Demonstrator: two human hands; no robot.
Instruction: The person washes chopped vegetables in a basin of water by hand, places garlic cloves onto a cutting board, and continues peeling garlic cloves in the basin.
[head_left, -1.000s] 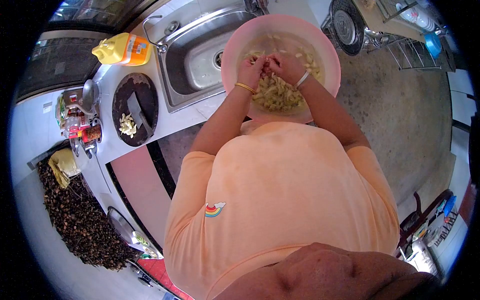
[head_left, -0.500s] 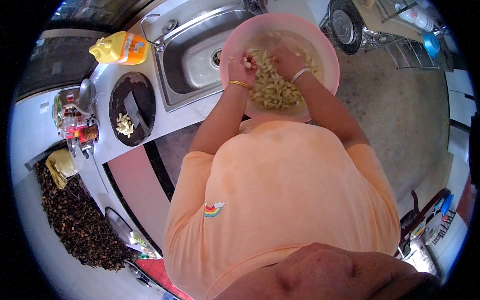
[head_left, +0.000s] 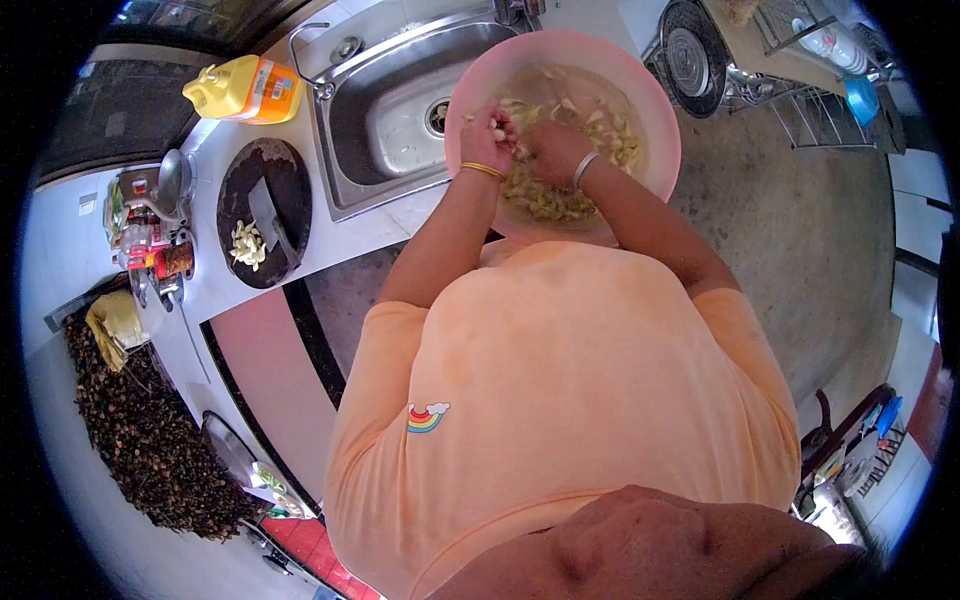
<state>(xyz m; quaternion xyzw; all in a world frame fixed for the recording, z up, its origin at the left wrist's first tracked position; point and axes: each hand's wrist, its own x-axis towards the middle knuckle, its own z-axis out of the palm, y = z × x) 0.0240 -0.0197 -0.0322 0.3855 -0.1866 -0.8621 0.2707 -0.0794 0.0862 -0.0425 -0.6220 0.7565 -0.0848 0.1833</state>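
A big pink basin (head_left: 662, 120) of water holds many pale yellow-green pieces (head_left: 560, 205), perhaps garlic cloves. Over its left side, my left hand (head_left: 485, 143), with a gold bracelet, is cupped around a few whitish clove-like pieces (head_left: 499, 131). My right hand (head_left: 553, 152), wearing a silver bracelet, is beside it, low over the water, its curled fingers close to the left hand's fingertips. What the right fingers hold, if anything, is hidden.
Left of the basin is a steel sink (head_left: 345, 150). A dark round chopping board (head_left: 240, 180) carries a cleaver (head_left: 266, 212) and whitish pieces (head_left: 248, 246). A yellow jug (head_left: 240, 90) stands behind it. Bottles (head_left: 150, 250) line the left; a rack (head_left: 830, 115) stands right.
My right hand has moved left and slightly down through the basin, up to my left hand. The left hand stays nearly in place, still cupped around the whitish pieces.
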